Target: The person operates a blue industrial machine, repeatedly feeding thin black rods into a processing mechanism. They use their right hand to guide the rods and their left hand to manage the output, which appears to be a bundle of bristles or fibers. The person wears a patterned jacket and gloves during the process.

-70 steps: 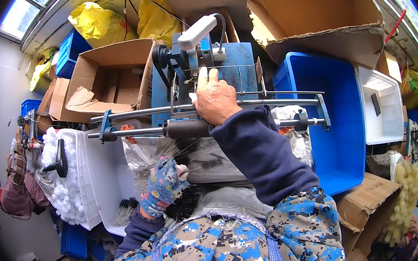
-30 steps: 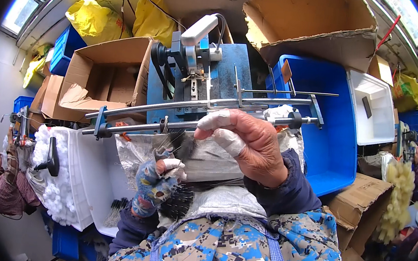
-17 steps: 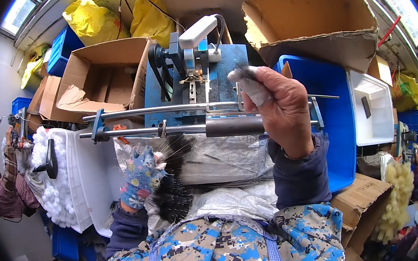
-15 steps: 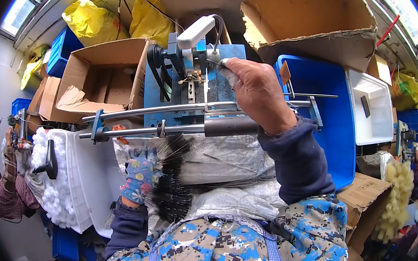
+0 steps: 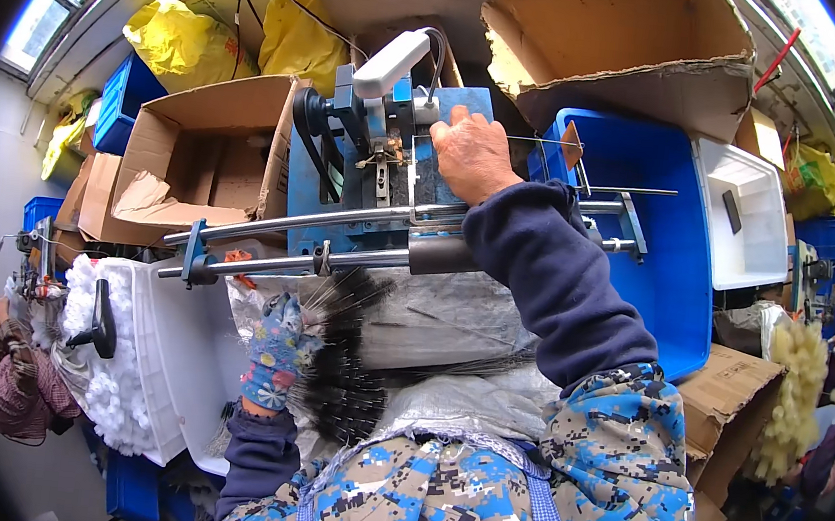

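My left hand (image 5: 275, 355), in a blue floral glove, is low at the left with its fingers curled round black bristles (image 5: 344, 374). The bristles fan out to its right, with thin wire-like ends at the top; where they start is hidden by the glove. My bare right hand (image 5: 475, 154) is at the right side of the blue bench machine (image 5: 387, 162). Its fingers are bent and close together, and what they hold is hidden. Close by it are the machine's white-topped arm (image 5: 391, 65) and its metal clamp. A thin straight line runs rightward from the hand.
Two steel rails (image 5: 341, 221) with a dark roller (image 5: 443, 255) cross in front of the machine. A blue bin (image 5: 623, 320) stands right, and a white tub (image 5: 186, 369) with white tufts left. Cardboard boxes (image 5: 203, 89) stand behind. Other people work at both sides.
My right hand has moved left and slightly down the machine, its forearm swinging further across. The pale fuzzy thing at its fingertips no longer shows. My left hand has barely moved.
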`<action>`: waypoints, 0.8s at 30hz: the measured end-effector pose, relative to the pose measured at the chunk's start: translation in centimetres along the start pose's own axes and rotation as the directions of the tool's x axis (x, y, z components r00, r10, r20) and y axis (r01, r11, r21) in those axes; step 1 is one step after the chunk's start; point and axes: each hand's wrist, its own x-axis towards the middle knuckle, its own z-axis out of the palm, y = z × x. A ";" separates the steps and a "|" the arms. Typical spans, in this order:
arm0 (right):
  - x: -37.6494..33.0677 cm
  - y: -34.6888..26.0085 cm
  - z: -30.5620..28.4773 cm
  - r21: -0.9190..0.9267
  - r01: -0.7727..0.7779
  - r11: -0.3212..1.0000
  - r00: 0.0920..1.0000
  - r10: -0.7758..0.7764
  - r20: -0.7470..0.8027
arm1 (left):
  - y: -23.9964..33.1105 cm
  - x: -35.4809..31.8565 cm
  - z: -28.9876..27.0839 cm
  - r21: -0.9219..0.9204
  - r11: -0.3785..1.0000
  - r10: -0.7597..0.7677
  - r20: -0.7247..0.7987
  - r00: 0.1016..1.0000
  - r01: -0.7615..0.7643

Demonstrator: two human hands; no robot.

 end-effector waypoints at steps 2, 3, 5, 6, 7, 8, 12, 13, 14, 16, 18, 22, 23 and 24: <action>0.0 0.1 0.1 0.017 0.027 0.999 1.000 -0.027 -0.015 | 0.8 -0.1 0.6 -0.668 0.599 -0.475 0.148 0.868 0.441; 0.0 0.1 0.1 0.012 0.021 1.000 1.000 -0.021 -0.019 | 0.5 -0.1 0.6 -0.374 0.891 -0.268 0.029 0.963 0.259; 0.0 0.0 0.1 0.003 0.010 1.000 1.000 -0.010 -0.027 | -0.3 -0.2 0.2 0.354 0.904 0.231 0.065 0.971 -0.239; -0.1 0.0 0.1 -0.007 -0.001 1.000 0.999 0.000 -0.032 | -0.3 -0.3 0.3 0.287 0.935 0.201 0.055 0.978 -0.208; -0.2 0.0 0.1 -0.017 -0.012 1.000 0.999 0.011 -0.037 | -0.2 -0.4 0.3 0.218 0.960 0.170 0.047 0.984 -0.176; -0.2 -0.1 0.1 -0.025 -0.020 0.999 0.999 0.019 -0.042 | -0.3 -0.6 0.3 0.100 0.990 0.098 0.027 0.995 -0.100; -0.2 0.1 0.3 0.011 0.029 1.000 0.998 -0.028 -0.064 | -0.9 -0.9 0.7 -0.280 0.948 -0.158 -0.009 0.987 0.149; -0.1 0.2 0.5 0.031 0.040 0.999 0.997 -0.038 -0.066 | -0.6 -0.8 0.6 -0.195 0.975 -0.113 -0.016 0.994 0.107; -0.1 0.5 0.7 0.046 0.048 0.998 0.997 -0.045 -0.068 | 0.1 -0.7 0.5 -0.113 0.992 -0.064 -0.001 0.998 0.064; 0.4 0.8 1.1 0.141 0.028 0.990 0.999 -0.023 -0.037 | 1.6 -0.4 0.1 0.047 0.998 0.029 0.045 0.999 -0.031; 0.6 1.0 1.3 0.203 -0.004 0.979 1.000 0.005 -0.005 | 2.2 -0.3 0.2 0.124 0.987 0.090 0.077 0.993 -0.099; 0.7 0.4 0.3 0.146 -0.135 0.980 0.986 0.119 0.116 | 2.8 -0.2 0.4 0.148 0.972 0.176 0.054 0.983 -0.182; 0.6 0.6 0.1 0.112 -0.145 0.983 0.984 0.132 0.116 | 3.0 -0.1 0.3 0.159 0.965 0.203 0.049 0.978 -0.209; 0.4 0.8 0.0 0.076 -0.157 0.985 0.982 0.148 0.116 | 3.1 -0.1 0.1 0.153 0.968 0.194 0.049 0.980 -0.199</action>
